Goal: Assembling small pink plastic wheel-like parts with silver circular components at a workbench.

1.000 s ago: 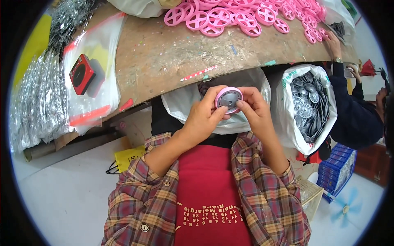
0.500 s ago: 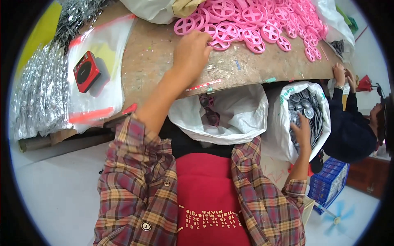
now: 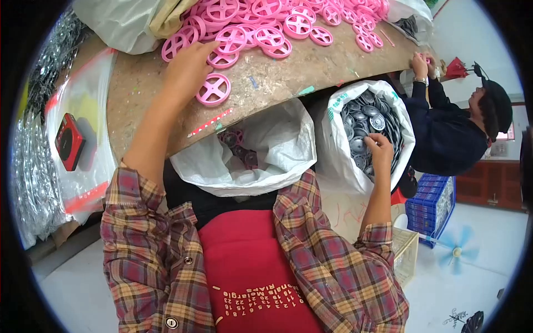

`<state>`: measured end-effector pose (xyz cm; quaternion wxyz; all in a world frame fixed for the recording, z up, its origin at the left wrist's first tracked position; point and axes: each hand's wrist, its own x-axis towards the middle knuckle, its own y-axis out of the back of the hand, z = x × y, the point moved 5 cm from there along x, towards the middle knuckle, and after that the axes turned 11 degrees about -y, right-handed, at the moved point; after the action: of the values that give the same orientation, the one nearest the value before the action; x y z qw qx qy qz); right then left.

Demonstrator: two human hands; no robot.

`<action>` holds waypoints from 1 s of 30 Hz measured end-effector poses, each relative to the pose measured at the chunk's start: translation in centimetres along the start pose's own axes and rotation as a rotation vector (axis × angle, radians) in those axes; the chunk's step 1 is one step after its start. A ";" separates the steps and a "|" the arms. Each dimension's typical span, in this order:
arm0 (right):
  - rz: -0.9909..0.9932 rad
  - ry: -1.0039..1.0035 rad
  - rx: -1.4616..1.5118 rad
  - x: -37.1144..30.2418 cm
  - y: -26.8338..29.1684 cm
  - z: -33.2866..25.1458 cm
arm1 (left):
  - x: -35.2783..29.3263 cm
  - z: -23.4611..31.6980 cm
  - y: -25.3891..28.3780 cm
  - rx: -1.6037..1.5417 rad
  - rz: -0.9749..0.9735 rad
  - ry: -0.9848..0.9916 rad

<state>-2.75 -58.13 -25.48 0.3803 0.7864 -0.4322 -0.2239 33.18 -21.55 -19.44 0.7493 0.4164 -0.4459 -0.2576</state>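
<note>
Pink four-spoked plastic wheels (image 3: 268, 36) lie in a heap at the far side of the table. My left hand (image 3: 187, 69) reaches to the heap's near edge, its fingers closed on the rim of a pink wheel (image 3: 223, 60). Closer to the table edge, beside that wrist, one pink wheel (image 3: 213, 90) lies apart. On the right, a white woven sack (image 3: 404, 119) is full of round grey discs (image 3: 377, 122). Inside its mouth my right hand (image 3: 381, 149) pinches, fingertips together, at a grey disc (image 3: 358, 145); the fingers partly cover the contact.
An open white sack (image 3: 283, 161) at my lap holds a few dark and pink pieces. A red device (image 3: 70, 142) rests on clear plastic bags (image 3: 91, 166) at left, by silver foil strips (image 3: 36, 188). A person (image 3: 444, 127) works at right, near blue crates (image 3: 430, 205).
The view has swung to the right. A single pink wheel now lies apart, nearer the table edge. My right hand's fingers, earlier spread among the discs, have drawn together.
</note>
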 end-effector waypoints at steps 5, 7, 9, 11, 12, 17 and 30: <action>0.171 0.105 0.249 -0.7 2.3 -1.3 | -1.4 0.0 0.5 0.061 -0.075 0.090; 0.136 0.073 0.353 -0.8 2.0 -2.7 | -2.4 1.1 1.4 0.059 0.032 0.089; 0.074 0.128 0.482 -1.4 1.2 -4.5 | -3.2 2.3 1.3 -0.041 0.128 0.090; -0.020 0.176 0.580 -2.5 -0.1 -7.5 | -3.6 3.3 1.3 -0.051 0.078 0.112; -0.063 0.168 0.632 -3.7 -0.9 -9.7 | -3.6 3.4 1.4 -0.033 0.075 0.122; -0.432 0.195 0.930 -8.1 -6.6 -17.9 | -4.1 3.3 0.8 -0.022 -0.029 0.244; -0.364 0.538 0.608 -12.5 -11.0 -23.6 | -8.5 11.6 -0.4 -1.431 0.211 0.549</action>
<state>12.34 -34.27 -19.48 0.1851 0.9560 -0.2187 0.0628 18.97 -19.86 -20.66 0.9403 -0.1649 -0.0063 -0.2977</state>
